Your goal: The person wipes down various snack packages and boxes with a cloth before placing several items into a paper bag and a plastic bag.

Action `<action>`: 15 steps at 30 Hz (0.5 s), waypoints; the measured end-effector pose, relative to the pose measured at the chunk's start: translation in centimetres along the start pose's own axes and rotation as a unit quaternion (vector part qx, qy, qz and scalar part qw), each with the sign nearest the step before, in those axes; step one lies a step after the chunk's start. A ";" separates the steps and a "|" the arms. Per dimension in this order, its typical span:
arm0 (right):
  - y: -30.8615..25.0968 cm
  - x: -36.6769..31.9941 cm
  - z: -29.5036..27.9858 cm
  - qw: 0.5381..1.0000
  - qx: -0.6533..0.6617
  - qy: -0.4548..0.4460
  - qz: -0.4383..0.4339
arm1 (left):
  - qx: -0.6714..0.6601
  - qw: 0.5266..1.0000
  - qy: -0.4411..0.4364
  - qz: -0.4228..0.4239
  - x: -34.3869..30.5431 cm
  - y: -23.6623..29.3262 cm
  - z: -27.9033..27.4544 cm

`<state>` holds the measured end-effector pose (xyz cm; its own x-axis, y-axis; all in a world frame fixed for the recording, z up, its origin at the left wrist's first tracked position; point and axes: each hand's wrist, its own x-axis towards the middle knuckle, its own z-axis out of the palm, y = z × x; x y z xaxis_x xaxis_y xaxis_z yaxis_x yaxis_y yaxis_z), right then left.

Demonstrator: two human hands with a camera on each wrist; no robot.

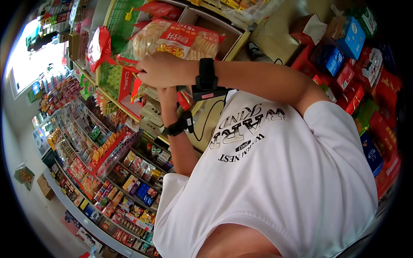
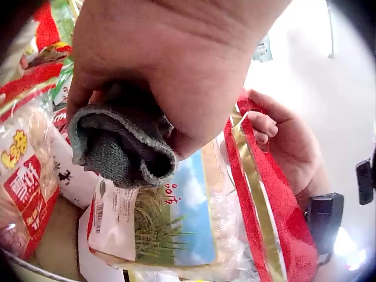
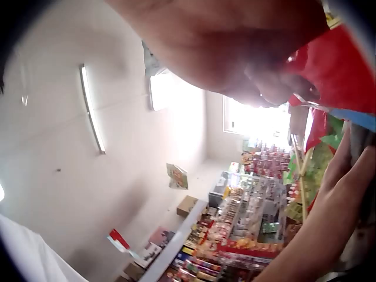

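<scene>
My right hand (image 1: 163, 71) grips the red end of a bag of rice crackers (image 2: 176, 226); its red end (image 2: 273, 200) stands up beside the fingers in the left wrist view. That face of the bag carries a barcode and a picture of rice stalks under blue sky. My left hand (image 2: 176, 64) holds a folded grey-green cloth (image 2: 117, 153) close over the bag. In the head view the left hand is mostly hidden behind the right one. Another rice cracker bag (image 1: 178, 38), red and clear, lies just beyond the hands.
An open cardboard box (image 1: 234, 36) and a green mesh rack (image 1: 118, 26) stand around the bags. Red and blue gift boxes (image 1: 350, 36) are stacked on the right. Shelves of packaged snacks (image 1: 137, 165) run along the left.
</scene>
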<state>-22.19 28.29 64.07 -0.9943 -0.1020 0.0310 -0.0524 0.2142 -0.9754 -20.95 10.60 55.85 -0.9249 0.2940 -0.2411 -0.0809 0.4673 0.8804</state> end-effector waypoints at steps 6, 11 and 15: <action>6.8 -0.2 -3.0 0.998 0.034 0.002 0.044 | 0.004 0.998 -0.044 -0.042 0.6 0.3 5.9; 7.9 -0.6 -3.5 0.988 0.106 0.044 0.104 | 0.026 0.999 -0.020 -0.043 1.4 -0.1 6.8; 7.4 -1.4 -4.0 0.952 0.220 0.057 0.206 | 0.051 0.996 -0.078 -0.011 2.9 0.4 6.4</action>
<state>-21.54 33.88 57.67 -0.9270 0.0145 -0.3749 0.3631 -0.2161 -0.9063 -21.31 16.94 52.91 -0.8538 0.4048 -0.3275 -0.0547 0.5557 0.8296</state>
